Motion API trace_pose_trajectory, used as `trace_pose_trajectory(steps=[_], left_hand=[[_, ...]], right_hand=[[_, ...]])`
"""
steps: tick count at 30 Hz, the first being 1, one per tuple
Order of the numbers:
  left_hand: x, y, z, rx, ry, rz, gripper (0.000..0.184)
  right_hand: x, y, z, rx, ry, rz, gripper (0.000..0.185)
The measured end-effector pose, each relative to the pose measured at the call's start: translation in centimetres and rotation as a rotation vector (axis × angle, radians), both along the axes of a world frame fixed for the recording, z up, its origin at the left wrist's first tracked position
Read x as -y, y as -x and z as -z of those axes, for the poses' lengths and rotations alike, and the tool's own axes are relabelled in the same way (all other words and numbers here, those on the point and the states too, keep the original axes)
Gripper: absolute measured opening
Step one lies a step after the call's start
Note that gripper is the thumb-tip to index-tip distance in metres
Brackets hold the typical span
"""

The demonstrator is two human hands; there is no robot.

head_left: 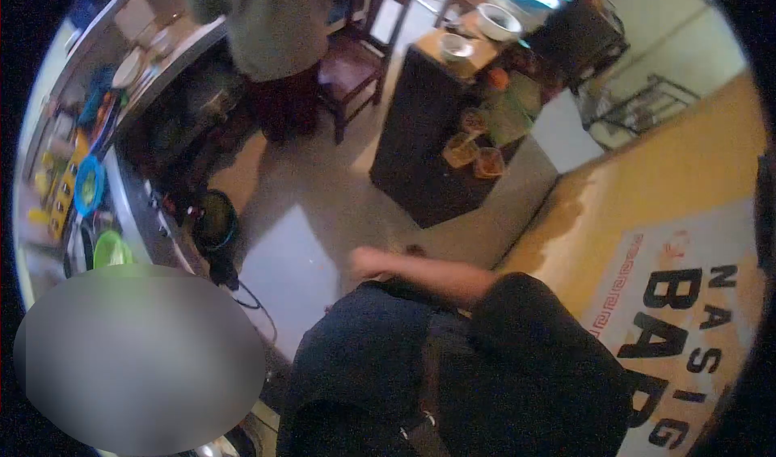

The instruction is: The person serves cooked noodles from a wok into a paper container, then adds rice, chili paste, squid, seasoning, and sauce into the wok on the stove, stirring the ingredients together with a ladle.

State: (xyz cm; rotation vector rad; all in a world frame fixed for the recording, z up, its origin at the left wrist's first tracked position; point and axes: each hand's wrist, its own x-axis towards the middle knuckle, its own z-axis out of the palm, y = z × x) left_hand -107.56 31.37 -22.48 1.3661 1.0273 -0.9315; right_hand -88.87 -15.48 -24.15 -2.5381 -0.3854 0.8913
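One blurred bare hand [368, 262]; the sign [711, 239] reads "NASI G".

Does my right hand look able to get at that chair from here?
Probably not without stepping forward: your right hand is close in front of you, and the chair stands well beyond it, across bare floor.
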Motion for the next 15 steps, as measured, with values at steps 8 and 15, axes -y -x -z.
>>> trace_pose_trajectory(steps=[8, 15], left_hand=[[5.5, -12.5, -1.3, 0.515, -0.043, -0.142, 0.019], [32.8, -11.9, -10.6, 0.494, -0.092, 0.863, 0.044]], right_hand=[[40.6, 11.4, -11.3, 0.615, -0.094, 1.229, 0.028], [49.5, -9.3, -7.4, 0.397, 0.488, 0.376, 0.030]])
